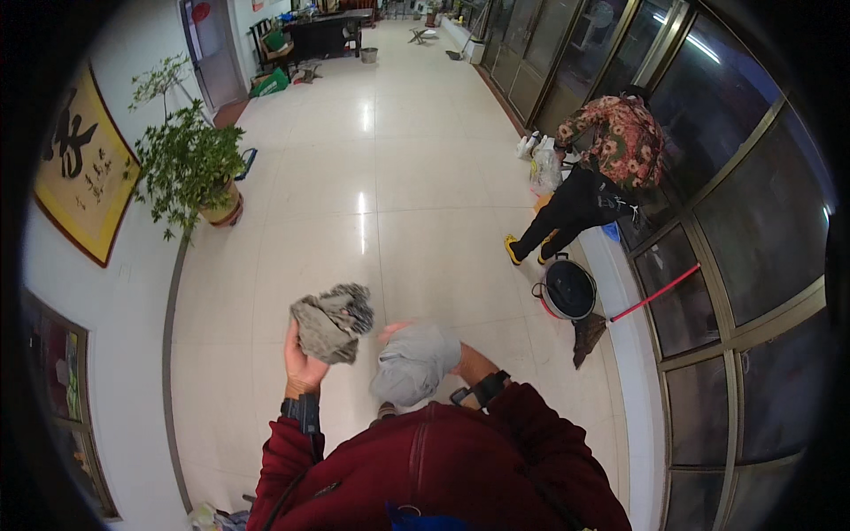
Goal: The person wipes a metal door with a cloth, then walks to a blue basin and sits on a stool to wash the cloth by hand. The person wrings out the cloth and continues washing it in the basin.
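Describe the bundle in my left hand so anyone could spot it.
From the maroon jacket, bottom centre, follow its left sleeve to your left hand. It holds the crumpled grey-brown bundle, darkly mottled on one side, unlike the plain, paler cloth at your right hand.

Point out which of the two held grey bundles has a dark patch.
The crumpled brownish-grey bundle in the left hand: its upper right side is dark. The light grey bundle in the right hand shows no such patch.
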Demonstrator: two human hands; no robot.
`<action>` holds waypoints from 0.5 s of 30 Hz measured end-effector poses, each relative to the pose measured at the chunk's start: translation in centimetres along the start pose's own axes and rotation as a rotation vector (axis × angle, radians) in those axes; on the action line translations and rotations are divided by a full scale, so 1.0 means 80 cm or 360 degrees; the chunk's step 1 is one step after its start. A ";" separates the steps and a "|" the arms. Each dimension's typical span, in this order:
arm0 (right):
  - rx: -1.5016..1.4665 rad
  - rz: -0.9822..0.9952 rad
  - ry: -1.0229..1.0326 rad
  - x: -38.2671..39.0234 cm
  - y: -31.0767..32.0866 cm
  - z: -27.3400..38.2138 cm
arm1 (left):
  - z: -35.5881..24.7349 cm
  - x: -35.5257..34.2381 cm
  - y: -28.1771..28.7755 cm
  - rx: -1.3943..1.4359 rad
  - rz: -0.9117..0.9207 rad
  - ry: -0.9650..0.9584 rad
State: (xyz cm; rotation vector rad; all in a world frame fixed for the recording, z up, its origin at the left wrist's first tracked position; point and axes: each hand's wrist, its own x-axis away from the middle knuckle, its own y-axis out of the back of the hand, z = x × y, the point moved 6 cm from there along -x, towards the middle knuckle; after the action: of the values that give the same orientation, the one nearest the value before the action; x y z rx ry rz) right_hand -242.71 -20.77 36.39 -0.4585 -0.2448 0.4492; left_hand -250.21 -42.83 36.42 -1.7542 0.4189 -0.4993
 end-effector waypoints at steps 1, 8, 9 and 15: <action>-0.0242 -0.0022 -0.0030 -0.003 -0.006 -0.006 | 0.003 -0.004 0.004 -0.0087 -0.0075 -0.0047; -0.0576 -0.0152 0.0128 0.013 -0.024 0.004 | 0.030 -0.017 0.027 -0.0140 0.0031 0.0436; -0.0313 0.0020 0.0401 0.015 -0.030 0.016 | 0.032 -0.019 0.031 -0.0131 0.0029 0.0494; 0.0123 -0.0200 0.0132 0.013 -0.004 -0.024 | 0.036 -0.032 0.031 -0.0114 0.0146 0.0758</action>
State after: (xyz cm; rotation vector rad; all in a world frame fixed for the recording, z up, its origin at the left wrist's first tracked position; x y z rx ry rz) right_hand -241.09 -21.25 35.00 -0.3829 -0.1748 0.3148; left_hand -250.85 -39.74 33.14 -1.6676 0.8561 -0.8476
